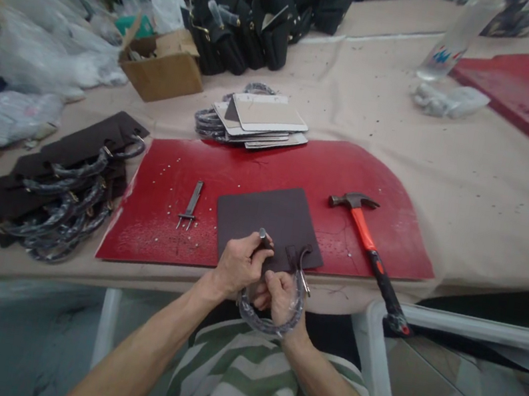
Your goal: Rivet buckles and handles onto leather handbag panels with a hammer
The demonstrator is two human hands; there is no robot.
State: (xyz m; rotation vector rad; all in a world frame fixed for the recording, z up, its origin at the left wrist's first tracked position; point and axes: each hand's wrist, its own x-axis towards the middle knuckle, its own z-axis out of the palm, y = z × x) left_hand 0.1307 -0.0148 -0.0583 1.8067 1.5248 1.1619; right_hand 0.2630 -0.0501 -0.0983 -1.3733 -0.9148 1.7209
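Nearest us, left hand and right hand: each grip closed on the curved, plastic-wrapped black bag handle, which we log at the near edge of the tabletop. At 12 o'clock, touching it: dark brown square leather panel on red mat. At 2 o'clock: orange-handled claw hammer.

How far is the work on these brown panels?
Looks done: the pile of panels with handles, far left. In hand: left hand and right hand hold a handle at the panel on the red mat. To do, probably: the stack behind, hammer untouched.
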